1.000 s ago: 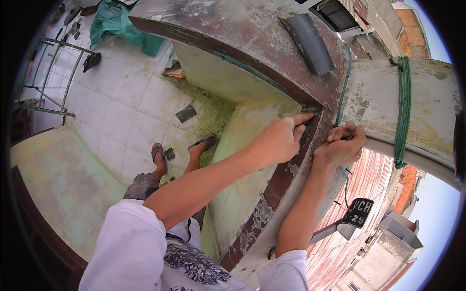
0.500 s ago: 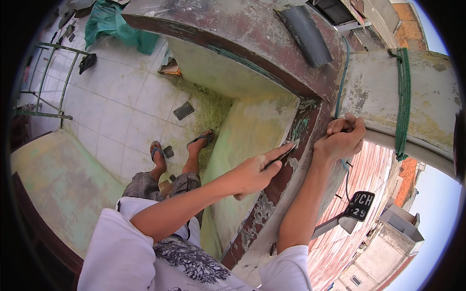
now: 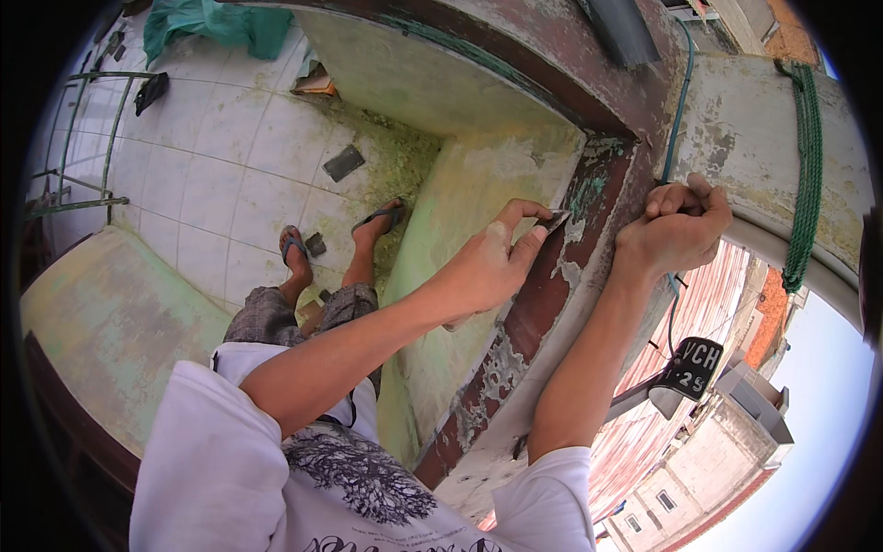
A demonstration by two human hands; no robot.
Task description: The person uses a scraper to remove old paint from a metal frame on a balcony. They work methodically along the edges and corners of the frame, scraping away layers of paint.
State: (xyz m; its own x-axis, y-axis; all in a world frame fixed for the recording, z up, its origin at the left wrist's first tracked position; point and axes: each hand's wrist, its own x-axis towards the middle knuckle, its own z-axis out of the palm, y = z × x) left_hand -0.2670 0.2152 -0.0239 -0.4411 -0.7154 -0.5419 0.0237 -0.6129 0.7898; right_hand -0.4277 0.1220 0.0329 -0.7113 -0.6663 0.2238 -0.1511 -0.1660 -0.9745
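In my left hand (image 3: 492, 262) is a small thin-bladed scraper (image 3: 555, 221), pinched between thumb and bent index finger. Its blade meets the inner edge of a sloping wall ledge (image 3: 529, 322), where maroon paint is chipped and flaking, with pale and green patches showing. My fingers hide most of the tool. Across the ledge, my right hand (image 3: 676, 225) rests by its wrist on the outer side, fingers curled in and nothing visible in them. Just beyond it runs a thin blue-green cable (image 3: 679, 101).
Green rope (image 3: 802, 175) is wound round the wall at right. A black plate on an arm (image 3: 685, 368) juts out below, above corrugated roofing. On the tiled floor (image 3: 207, 189) lie dark flat pieces (image 3: 343, 164) and a green cloth (image 3: 216, 28); a green metal frame (image 3: 110, 138) stands left.
My left hand has moved the scraper farther up along the ledge, and its index finger is now bent rather than stretched out. My right hand keeps its place. The whole view has shifted slightly.
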